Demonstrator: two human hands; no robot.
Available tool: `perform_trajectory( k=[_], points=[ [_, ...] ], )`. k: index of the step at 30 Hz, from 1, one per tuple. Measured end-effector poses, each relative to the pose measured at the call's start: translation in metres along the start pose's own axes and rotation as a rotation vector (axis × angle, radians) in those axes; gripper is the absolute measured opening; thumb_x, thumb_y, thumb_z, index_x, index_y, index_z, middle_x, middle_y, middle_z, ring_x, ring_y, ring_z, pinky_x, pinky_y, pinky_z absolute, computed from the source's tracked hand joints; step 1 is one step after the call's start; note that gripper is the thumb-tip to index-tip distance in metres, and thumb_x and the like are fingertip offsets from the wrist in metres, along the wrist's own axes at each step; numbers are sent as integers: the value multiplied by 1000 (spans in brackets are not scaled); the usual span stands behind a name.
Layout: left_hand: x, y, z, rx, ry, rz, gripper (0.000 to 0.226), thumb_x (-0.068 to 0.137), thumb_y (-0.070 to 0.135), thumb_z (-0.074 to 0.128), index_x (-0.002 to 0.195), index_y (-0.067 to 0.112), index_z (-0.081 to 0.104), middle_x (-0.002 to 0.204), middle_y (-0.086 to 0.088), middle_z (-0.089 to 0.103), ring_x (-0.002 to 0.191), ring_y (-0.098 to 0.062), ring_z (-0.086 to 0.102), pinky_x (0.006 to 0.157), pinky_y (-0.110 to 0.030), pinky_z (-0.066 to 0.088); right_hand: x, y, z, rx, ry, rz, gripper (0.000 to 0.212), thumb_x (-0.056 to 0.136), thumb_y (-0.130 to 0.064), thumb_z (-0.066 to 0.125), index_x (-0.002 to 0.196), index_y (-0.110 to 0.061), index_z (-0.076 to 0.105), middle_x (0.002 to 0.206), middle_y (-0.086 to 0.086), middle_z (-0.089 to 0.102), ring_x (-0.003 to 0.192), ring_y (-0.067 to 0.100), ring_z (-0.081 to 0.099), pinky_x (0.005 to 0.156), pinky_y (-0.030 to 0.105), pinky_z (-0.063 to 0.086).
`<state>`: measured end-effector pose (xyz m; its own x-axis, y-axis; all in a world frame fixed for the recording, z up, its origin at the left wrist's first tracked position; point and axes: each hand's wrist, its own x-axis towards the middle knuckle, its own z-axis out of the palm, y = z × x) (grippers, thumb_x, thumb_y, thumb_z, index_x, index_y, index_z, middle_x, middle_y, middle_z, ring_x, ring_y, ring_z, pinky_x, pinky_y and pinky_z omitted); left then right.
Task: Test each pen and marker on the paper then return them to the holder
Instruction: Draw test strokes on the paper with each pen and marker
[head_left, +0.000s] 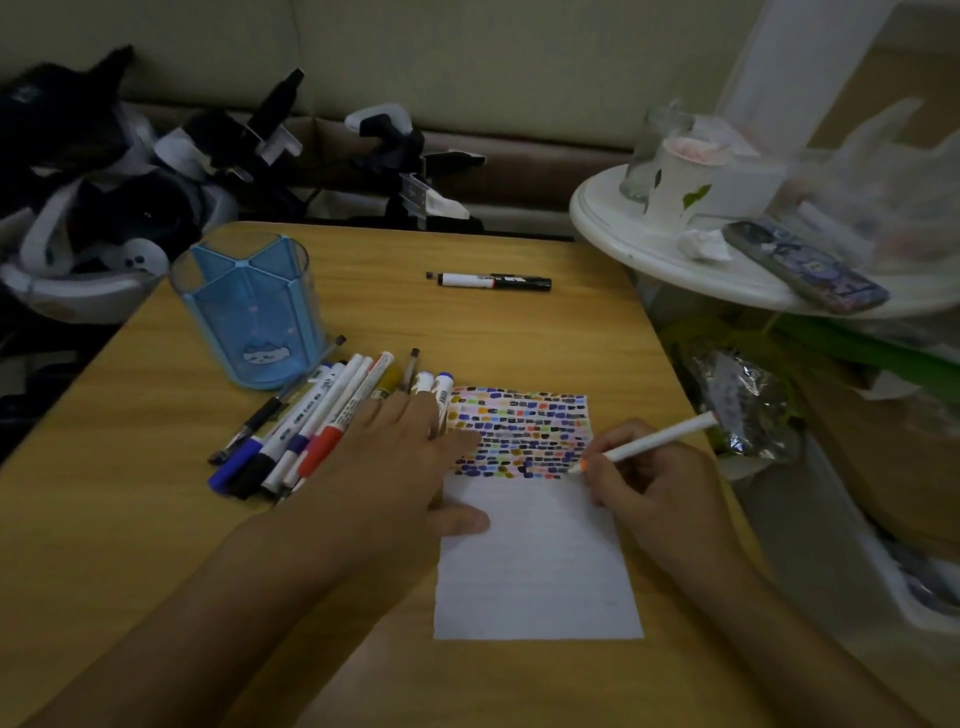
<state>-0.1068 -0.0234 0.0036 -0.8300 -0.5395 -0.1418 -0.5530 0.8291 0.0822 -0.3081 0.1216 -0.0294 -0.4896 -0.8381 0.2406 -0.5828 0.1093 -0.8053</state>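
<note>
The slim white marker with an orange tip (647, 443) is pinched in the curled fingers of the right hand (644, 480), its tip touching the right edge of the white sheet of paper (537, 561) right at the bottom of the block of small coloured test dabs that fills the sheet's upper part. The left hand (400, 467) lies flat with fingers straight and slightly spread, pressing the paper's left edge, thumb on the blank white area. Just left of that hand, partly under its fingertips, a loose bunch of capped markers and pens (306, 426) lies on the light wooden table (130, 493), blue, black and red caps pointing toward the person. Behind the bunch stands the clear blue plastic pen holder with inner dividers (249, 312), upright and holding nothing that shows. Farther back, well apart from the rest, a black-and-white marker (491, 281) lies alone on its side. To the right, a round white side table (675, 260) carries a paper cup (680, 182) and a phone (802, 267).
</note>
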Motion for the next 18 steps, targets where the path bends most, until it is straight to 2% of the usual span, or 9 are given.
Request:
perform_trajectory(
  k=[4,11,18],
  points=[
    [1,1,-1,-6,-17,-11,78,81,80,42,148,43,26,137,2,34,128,-18,28,109,-37,24,1,2,1,-12,5,-12,22,90,-12,69,80,-32,68,65,1,67,61,18,65,57,50,55],
    [2,2,-3,-30,-41,-17,78,79,80,44,147,45,27,139,2,33,129,-18,28,110,-38,26,2,3,1,-33,-12,-20,15,90,-23,67,80,-33,67,66,-3,67,62,16,65,59,50,56],
    [1,3,-4,-24,-30,-17,76,80,79,44,146,44,29,136,3,34,127,-17,30,108,-36,28,3,3,1,-52,-20,-28,22,90,-14,69,79,-32,67,64,-2,67,59,14,63,55,44,54]
  ],
)
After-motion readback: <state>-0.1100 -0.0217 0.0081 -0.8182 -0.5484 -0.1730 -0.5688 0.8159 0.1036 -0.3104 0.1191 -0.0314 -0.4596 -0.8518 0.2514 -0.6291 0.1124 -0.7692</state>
